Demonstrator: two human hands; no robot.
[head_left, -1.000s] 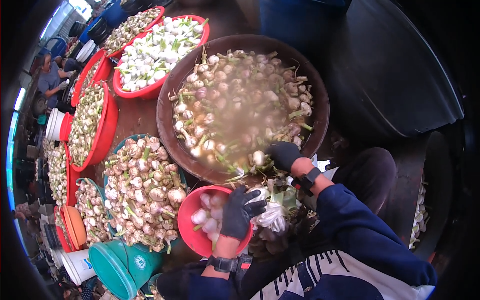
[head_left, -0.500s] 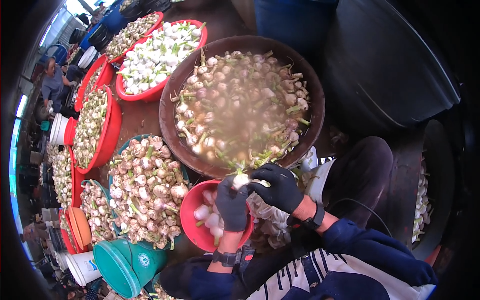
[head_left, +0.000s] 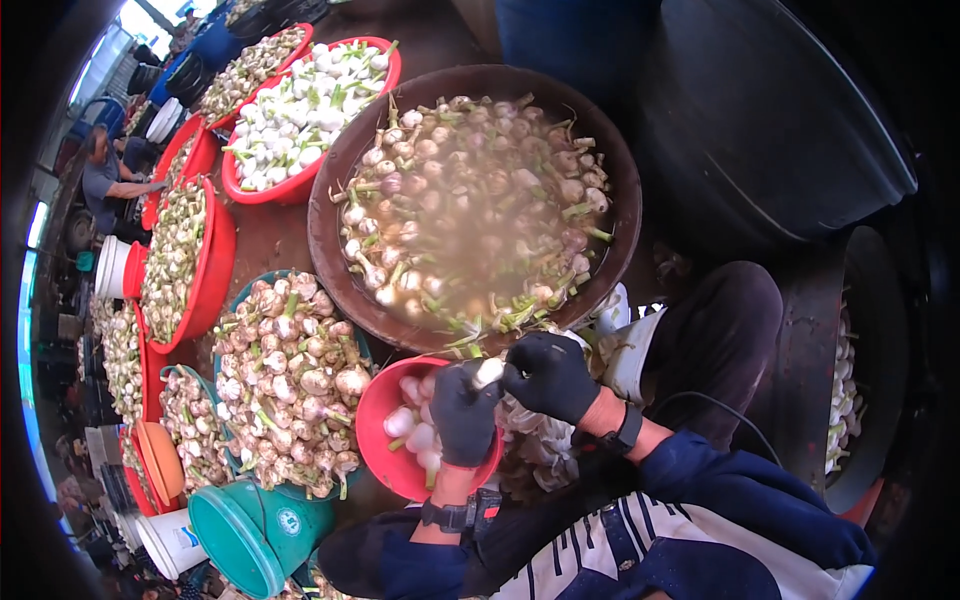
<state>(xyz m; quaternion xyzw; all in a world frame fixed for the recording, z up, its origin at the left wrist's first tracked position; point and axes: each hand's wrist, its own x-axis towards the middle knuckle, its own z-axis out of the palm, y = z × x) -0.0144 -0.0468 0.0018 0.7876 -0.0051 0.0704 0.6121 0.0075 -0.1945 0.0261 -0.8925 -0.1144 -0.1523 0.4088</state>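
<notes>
White garlic bulb [head_left: 488, 373], lifted from the round brown basin [head_left: 324, 240] for handling, is grasped by the black-gloved left hand [head_left: 465, 415]; the black-gloved right hand [head_left: 553, 378]: hold unclear.

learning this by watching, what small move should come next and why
Probably a skin-stripping pull by the right hand: it is curled beside the garlic bulb in the left hand, papery skins lie below, and the red bucket holds pale bulbs. Whether skin remains is unclear.

Black-gloved hands [head_left: 463, 415] at a garlic bulb [head_left: 488, 373] — brown basin [head_left: 622, 220] just beyond
</notes>
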